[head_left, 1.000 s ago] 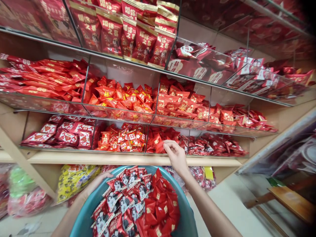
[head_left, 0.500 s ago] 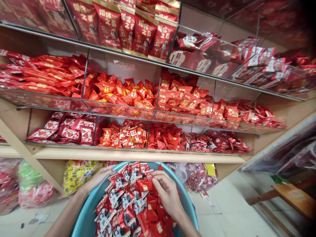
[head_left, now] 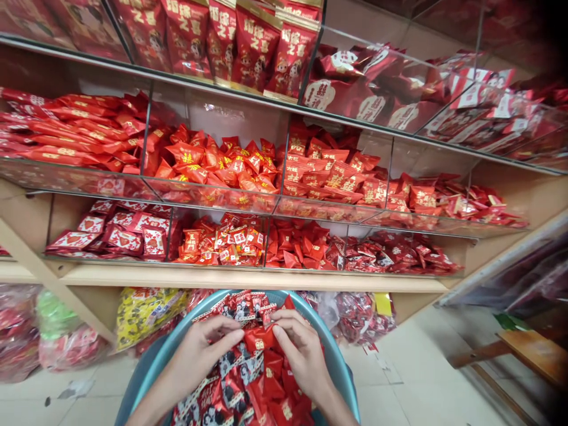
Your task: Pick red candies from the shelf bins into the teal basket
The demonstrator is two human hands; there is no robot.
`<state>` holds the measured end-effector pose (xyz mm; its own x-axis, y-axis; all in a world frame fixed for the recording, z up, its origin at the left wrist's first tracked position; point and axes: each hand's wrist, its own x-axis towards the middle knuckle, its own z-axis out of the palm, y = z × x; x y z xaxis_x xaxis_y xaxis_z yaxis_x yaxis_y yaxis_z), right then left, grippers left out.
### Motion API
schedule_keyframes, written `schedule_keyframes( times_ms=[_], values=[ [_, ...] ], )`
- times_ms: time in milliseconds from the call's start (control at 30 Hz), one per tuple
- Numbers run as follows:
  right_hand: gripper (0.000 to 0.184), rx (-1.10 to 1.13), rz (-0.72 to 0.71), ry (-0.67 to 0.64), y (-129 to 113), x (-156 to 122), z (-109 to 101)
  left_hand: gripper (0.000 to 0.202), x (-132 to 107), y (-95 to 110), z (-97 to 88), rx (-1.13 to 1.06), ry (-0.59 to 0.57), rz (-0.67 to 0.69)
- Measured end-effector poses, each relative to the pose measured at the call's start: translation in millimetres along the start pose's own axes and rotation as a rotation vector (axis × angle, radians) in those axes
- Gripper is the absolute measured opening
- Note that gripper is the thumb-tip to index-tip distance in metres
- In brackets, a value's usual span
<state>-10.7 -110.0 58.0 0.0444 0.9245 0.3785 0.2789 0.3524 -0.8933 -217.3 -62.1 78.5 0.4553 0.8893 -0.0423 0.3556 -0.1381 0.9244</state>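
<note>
A teal basin (head_left: 345, 368) full of small wrapped candies stands low in front of me. Over the pile, a shiny red candy packet (head_left: 260, 339) with gold print lies level between my two hands. My left hand (head_left: 206, 346) is closed, thumb and fingertips pinching at the packet's left end. At the opposite end my right hand (head_left: 302, 349) pinches it between thumb and fingers. Below and around them are candy packets with black-and-white figures (head_left: 233, 384), and plain red ones (head_left: 273, 378) gather on the right side of the pile.
Behind the basin rises a wooden shelf (head_left: 248, 283) with clear-fronted compartments of red packets (head_left: 199, 160). Under it sit a yellow bag (head_left: 148, 313) and a bag of red sweets (head_left: 355, 316). A wooden stool (head_left: 536, 355) stands at right on the tiled floor (head_left: 412, 378).
My left hand has left the basin's left rim and moved right, to the red candy packet. My right hand stays at the packet's right end. The view has shifted slightly.
</note>
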Motion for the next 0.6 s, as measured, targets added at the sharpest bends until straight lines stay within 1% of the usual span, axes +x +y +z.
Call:
schedule_keyframes(
  times_ms=[67, 167, 267, 400, 467, 600],
  values=[
    [0.014, -0.006, -0.015, -0.002, -1.5, -0.6, -0.8, 0.029, 2.7, 7.4, 13.9, -0.077, -0.014, 0.0],
    [0.013, -0.006, -0.029, 0.003, -2.2, -1.4, -3.0, 0.027, 6.6, 5.5, 21.5, -0.11, 0.004, 0.0],
    [0.014, 0.01, -0.02, 0.013, -2.0, -1.8, -5.3, 0.025, 5.6, 2.1, 21.0, -0.115, 0.014, -0.006],
    [0.014, 0.031, -0.005, 0.027, -1.0, -1.8, -5.9, 0.026, 0.3, 3.7, 19.5, -0.009, 0.058, -0.008],
    [0.014, 0.049, 0.009, 0.032, -0.5, -1.8, -5.7, 0.027, -1.1, 5.5, 19.3, 0.023, 0.079, 0.013],
    [0.014, 0.083, 0.036, 0.043, -0.4, -0.7, -7.2, 0.025, -2.6, 9.2, 18.5, 0.02, 0.088, 0.063]
  ],
)
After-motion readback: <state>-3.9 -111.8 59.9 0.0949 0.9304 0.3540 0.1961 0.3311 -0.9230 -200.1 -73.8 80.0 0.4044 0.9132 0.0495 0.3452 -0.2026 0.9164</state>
